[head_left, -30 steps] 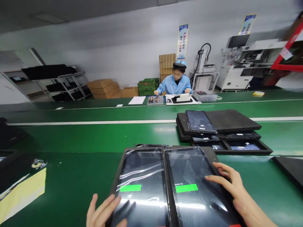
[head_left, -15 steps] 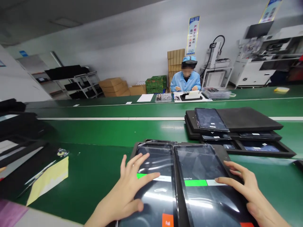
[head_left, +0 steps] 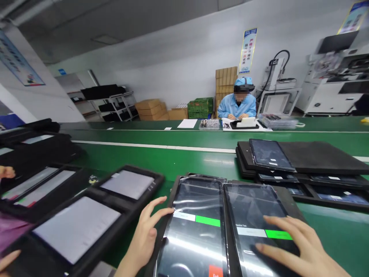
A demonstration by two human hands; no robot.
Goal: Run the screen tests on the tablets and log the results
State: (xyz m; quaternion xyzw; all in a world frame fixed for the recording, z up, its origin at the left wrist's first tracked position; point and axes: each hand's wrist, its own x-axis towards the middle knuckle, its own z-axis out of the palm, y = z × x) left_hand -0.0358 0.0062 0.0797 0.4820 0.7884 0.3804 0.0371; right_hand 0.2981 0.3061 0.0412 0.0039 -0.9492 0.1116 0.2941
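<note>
Two tablets lie side by side in front of me in a dark foam tray (head_left: pixel 291 204). The left tablet (head_left: pixel 198 246) has a white block on the left of its bar, a green block on the right, and a red block low down. At its left edge is my left hand (head_left: pixel 145 234), fingers apart, index fingertip by the white block. The right tablet (head_left: pixel 253 204) shows the same white and green bar under "Speaker Test". Over its screen my right hand (head_left: pixel 302 244) is spread, holding nothing; whether its fingertips touch the glass I cannot tell.
Close on the left, another foam tray (head_left: pixel 95 256) holds two pale-screened tablets; a co-worker's hand (head_left: pixel 8 261) is at its near corner. Stacked foam trays (head_left: pixel 317 157) with tablets stand back right. Across the green bench (head_left: pixel 138 154) sits a person in blue (head_left: pixel 238 105).
On both tablets the green block has gone from left to right. My left hand drew back to the tablet's edge. A tray with two tablets came in at the left, over the yellow paper.
</note>
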